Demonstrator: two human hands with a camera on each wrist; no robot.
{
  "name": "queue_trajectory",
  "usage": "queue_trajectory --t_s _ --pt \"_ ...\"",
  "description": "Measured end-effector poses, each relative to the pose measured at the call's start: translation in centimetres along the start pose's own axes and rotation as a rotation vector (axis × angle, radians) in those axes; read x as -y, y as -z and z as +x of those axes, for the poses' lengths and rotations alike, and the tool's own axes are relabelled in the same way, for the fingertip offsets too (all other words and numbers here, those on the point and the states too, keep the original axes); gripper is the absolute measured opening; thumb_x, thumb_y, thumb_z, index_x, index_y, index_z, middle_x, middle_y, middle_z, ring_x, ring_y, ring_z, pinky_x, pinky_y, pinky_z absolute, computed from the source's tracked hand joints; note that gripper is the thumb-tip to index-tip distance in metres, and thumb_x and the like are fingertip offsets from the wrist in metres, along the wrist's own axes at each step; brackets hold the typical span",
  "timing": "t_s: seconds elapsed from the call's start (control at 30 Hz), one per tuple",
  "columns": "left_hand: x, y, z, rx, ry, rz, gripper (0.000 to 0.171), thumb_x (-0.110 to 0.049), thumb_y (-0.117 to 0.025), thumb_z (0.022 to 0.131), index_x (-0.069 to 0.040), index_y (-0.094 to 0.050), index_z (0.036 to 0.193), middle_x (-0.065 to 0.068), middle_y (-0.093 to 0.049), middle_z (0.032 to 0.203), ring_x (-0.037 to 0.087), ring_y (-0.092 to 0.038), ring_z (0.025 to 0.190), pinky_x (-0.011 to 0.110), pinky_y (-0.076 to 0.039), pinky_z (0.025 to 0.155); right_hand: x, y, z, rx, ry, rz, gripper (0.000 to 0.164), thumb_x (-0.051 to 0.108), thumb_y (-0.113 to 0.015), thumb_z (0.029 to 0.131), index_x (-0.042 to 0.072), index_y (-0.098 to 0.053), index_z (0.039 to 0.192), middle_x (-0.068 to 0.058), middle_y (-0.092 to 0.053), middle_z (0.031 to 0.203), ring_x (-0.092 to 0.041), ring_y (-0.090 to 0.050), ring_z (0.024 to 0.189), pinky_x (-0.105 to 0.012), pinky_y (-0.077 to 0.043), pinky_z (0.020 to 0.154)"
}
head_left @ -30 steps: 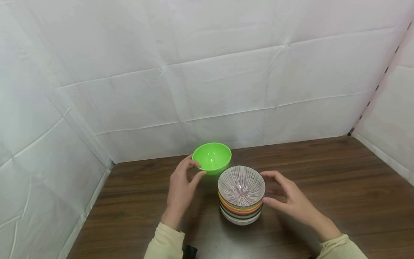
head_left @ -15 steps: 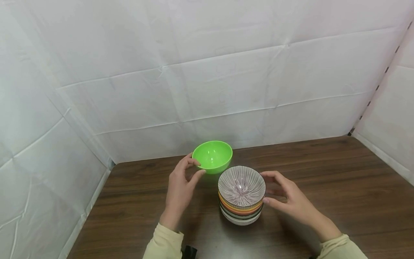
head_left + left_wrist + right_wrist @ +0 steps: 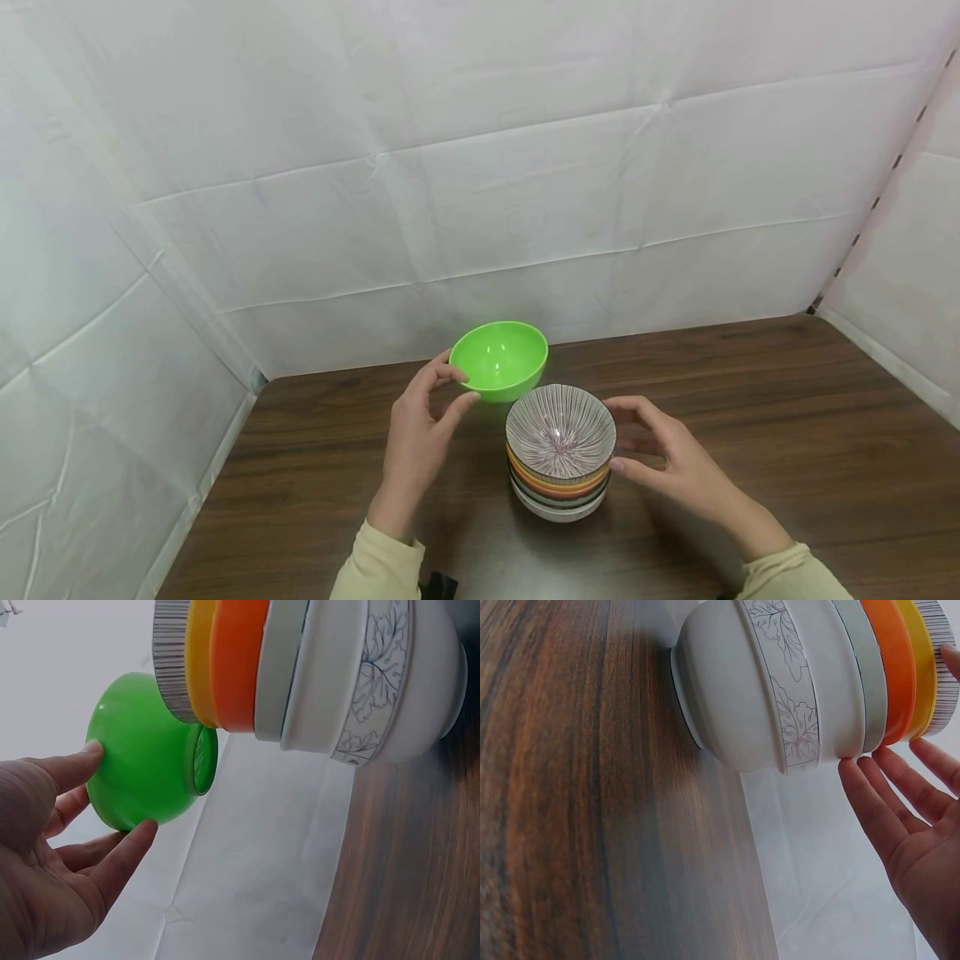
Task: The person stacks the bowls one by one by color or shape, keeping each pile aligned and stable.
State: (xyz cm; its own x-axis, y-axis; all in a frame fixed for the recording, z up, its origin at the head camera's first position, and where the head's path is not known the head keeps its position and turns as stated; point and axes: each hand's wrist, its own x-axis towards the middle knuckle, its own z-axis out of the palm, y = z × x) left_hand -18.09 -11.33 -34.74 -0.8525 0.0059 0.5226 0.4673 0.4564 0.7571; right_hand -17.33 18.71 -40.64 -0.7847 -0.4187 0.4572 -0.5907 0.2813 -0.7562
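Note:
My left hand [image 3: 417, 433] grips the bright green bowl [image 3: 500, 358] by its left side, with the thumb near the rim. In the left wrist view the green bowl [image 3: 142, 754] hangs in the air, level with the top of the stack and behind it. A stack of nested bowls stands on the table, a striped bowl [image 3: 560, 432] uppermost. Below it the right wrist view shows a yellow bowl [image 3: 924, 671], an orange bowl [image 3: 895, 671], a pale green bowl [image 3: 868, 675] and white ones with a leaf band. My right hand [image 3: 678, 467] touches the stack's right side with extended fingertips.
The dark wooden table [image 3: 712, 375] reaches back to a creased white sheet wall [image 3: 525, 192]. Similar white sheeting closes off the left and right sides.
My left hand has raised the green bowl slightly and shifted it to the right, towards the back of the stack. The right hand and the stack have stayed in place.

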Motion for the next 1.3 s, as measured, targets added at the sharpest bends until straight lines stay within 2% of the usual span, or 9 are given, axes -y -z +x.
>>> queue_trajectory --t_s 0.2,0.4,0.67,0.87,1.03,1.17,1.3 --pt "-0.5 0.1 -0.1 0.012 -0.005 -0.028 0.022 -0.015 -0.073 0.083 -0.008 -0.061 0.100 0.012 -0.056 0.137 0.022 -0.061 0.110 0.045 -0.062 0.074 -0.1 0.0 0.0 0.001 0.009 -0.003 0.057 0.003 -0.072 0.083 0.011 -0.045 0.132 -0.012 -0.057 0.125 -0.025 -0.063 0.106 -0.043 -0.059 0.083" --pt "-0.8 0.2 -0.2 0.022 -0.014 -0.045 0.021 -0.017 -0.073 0.083 -0.010 -0.062 0.099 0.009 -0.057 0.137 0.020 -0.060 0.111 0.048 -0.062 0.073 -0.1 -0.1 0.0 0.005 0.003 -0.019 0.058 0.004 -0.072 0.082 0.010 -0.045 0.133 -0.010 -0.057 0.125 -0.022 -0.061 0.108 -0.037 -0.059 0.084" --pt "-1.0 0.0 -0.2 0.069 -0.051 -0.100 0.020 -0.017 -0.072 0.084 -0.010 -0.061 0.099 0.008 -0.055 0.139 0.018 -0.058 0.115 0.046 -0.062 0.074 0.0 -0.1 0.0 -0.002 0.009 -0.023 0.058 0.004 -0.072 0.083 0.012 -0.045 0.133 -0.010 -0.058 0.124 -0.021 -0.061 0.107 -0.041 -0.059 0.084" --pt "-1.1 -0.1 -0.2 0.121 -0.075 -0.118 0.020 -0.013 -0.072 0.084 -0.010 -0.060 0.099 0.009 -0.053 0.140 0.016 -0.059 0.114 0.042 -0.060 0.083 0.1 -0.1 0.0 0.001 0.016 -0.013 0.057 0.003 -0.071 0.083 0.011 -0.044 0.133 -0.012 -0.058 0.124 -0.025 -0.061 0.107 -0.042 -0.059 0.085" --pt "-1.1 -0.3 -0.3 0.171 -0.105 -0.100 0.020 -0.011 -0.071 0.084 -0.011 -0.059 0.100 0.009 -0.052 0.142 0.017 -0.062 0.109 0.043 -0.059 0.085 0.1 -0.1 0.0 0.001 0.016 -0.010 0.056 0.003 -0.071 0.084 0.011 -0.045 0.133 -0.011 -0.057 0.124 -0.026 -0.061 0.108 -0.044 -0.058 0.084" --pt "-1.0 -0.4 -0.3 0.197 -0.140 -0.077 0.021 -0.011 -0.072 0.083 -0.012 -0.059 0.100 0.009 -0.053 0.141 0.019 -0.057 0.117 0.048 -0.058 0.085 0.1 -0.1 0.0 0.001 0.018 -0.019 0.056 0.003 -0.071 0.084 0.010 -0.045 0.133 -0.011 -0.057 0.125 -0.024 -0.059 0.110 -0.044 -0.059 0.084" --pt "-1.0 -0.4 -0.4 0.240 -0.157 -0.060 0.020 -0.014 -0.072 0.083 -0.013 -0.059 0.098 0.007 -0.053 0.141 0.018 -0.054 0.121 0.048 -0.056 0.089 0.0 -0.1 0.0 -0.001 0.005 -0.022 0.056 0.005 -0.071 0.084 0.013 -0.045 0.133 -0.009 -0.057 0.125 -0.021 -0.059 0.111 -0.043 -0.059 0.085"
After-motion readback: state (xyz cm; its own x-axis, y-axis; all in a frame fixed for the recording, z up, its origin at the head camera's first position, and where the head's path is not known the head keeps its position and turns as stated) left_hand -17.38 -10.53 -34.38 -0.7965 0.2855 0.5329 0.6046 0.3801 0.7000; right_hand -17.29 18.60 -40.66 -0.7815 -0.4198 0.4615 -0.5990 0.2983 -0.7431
